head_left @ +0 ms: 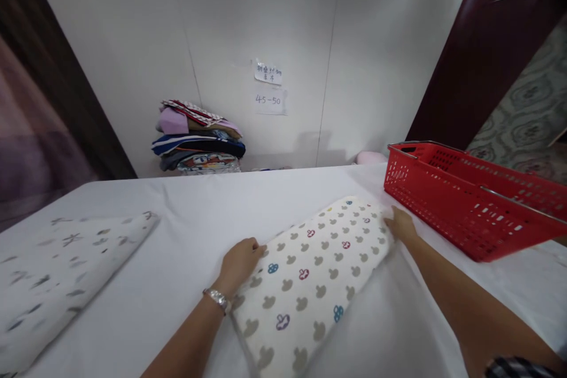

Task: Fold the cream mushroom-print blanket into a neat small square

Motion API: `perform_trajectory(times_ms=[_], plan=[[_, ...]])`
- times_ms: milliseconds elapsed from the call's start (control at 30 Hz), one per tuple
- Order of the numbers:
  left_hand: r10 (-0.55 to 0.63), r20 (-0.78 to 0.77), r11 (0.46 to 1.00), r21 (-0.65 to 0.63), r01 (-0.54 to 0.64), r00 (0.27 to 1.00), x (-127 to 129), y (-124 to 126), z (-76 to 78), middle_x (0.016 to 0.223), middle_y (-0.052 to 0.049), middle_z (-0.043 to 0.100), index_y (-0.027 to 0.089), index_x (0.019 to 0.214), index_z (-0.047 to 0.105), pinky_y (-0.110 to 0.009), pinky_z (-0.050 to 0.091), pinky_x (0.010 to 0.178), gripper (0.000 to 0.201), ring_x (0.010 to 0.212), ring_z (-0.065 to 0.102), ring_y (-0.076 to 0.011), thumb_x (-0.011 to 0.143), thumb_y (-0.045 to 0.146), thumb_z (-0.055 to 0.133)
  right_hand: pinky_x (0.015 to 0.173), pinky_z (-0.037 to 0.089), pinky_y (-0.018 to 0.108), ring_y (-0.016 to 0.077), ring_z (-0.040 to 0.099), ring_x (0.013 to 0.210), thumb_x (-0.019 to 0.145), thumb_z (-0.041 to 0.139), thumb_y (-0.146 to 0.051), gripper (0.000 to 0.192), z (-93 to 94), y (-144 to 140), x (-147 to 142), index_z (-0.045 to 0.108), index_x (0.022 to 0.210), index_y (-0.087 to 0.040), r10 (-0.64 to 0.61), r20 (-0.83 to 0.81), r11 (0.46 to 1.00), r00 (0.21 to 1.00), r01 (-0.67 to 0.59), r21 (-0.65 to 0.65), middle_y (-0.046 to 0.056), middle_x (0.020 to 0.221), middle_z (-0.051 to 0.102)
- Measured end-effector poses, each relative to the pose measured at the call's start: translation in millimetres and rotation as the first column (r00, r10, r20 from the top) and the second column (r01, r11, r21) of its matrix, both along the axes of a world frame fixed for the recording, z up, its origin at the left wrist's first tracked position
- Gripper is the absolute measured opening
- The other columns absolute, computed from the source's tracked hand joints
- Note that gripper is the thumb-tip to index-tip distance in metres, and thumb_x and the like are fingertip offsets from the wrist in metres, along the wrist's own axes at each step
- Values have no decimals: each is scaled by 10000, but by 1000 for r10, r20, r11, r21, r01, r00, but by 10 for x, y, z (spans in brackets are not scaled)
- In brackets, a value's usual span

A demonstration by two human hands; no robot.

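My left hand [239, 261] and right hand [402, 225] press flat, fingers together, on opposite edges of the patterned pillow [310, 274], steadying it on the bench [186, 260].

A folded patterned cloth [310, 277] on the white table [199, 236] is touched at its left edge by the left hand [241, 263] and at its far right corner by the right hand [401, 224], with a red basket [465, 201] just beside and another cloth [66, 271] at the left.
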State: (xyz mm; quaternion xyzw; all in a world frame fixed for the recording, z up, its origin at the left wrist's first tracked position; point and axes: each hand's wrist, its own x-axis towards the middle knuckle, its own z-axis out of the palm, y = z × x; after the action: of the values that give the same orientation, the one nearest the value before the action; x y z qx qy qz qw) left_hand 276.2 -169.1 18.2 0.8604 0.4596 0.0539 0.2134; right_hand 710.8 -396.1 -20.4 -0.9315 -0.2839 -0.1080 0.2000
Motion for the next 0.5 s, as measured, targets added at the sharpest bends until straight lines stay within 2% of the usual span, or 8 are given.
perform_trajectory(times_ms=[67,100,167,200,300,500], plan=[[1,3,1000,-7,-1,1000,-1,-19,24,821,-48,659,200,767,603,-280,366,618,330,750,590,-187,816,455,398,1017,297,459,303,348,1280,799,499,-316,518,45,152,-178,472,1281,-127,108,70,991,992,-102,-84,170,1356,437],[-2,5,1000,-2,2,1000,-5,-21,33,822,-47,659,202,764,601,-281,365,619,334,752,589,-188,817,457,392,1042,262,446,281,316,1302,831,459,-328,503,62,246,-299,457,1295,-133,213,102,971,972,-199,-133,160,1380,410],[-8,7,1000,19,8,1000,-14,-19,37,822,-46,658,204,760,596,-285,364,623,334,761,590,-194,818,460,388,1072,218,409,237,275,1328,878,383,-370,507,86,451,-542,417,1330,-142,403,70,900,913,-381,-214,134,1418,364],[-12,8,999,30,12,1000,-17,-16,30,819,-44,658,206,760,593,-285,363,625,332,765,590,-197,819,460,387,1082,190,412,229,251,1340,892,351,-398,517,95,550,-637,398,1345,-153,442,37,874,896,-421,-241,122,1435,339],[-27,13,998,56,26,1000,-27,-6,-16,804,-36,652,210,758,580,-286,361,624,337,750,587,-194,830,462,367,1078,160,463,245,176,1363,895,326,-455,554,131,784,-724,344,1377,-182,437,-69,843,897,-435,-317,99,1475,258],[-31,-5,997,68,32,999,-34,36,-104,785,-24,642,216,749,568,-283,359,624,359,723,578,-181,841,477,340,1089,86,471,222,97,1382,896,243,-549,624,142,961,-408,267,1414,-201,396,-215,821,893,-449,-352,55,1509,156]])
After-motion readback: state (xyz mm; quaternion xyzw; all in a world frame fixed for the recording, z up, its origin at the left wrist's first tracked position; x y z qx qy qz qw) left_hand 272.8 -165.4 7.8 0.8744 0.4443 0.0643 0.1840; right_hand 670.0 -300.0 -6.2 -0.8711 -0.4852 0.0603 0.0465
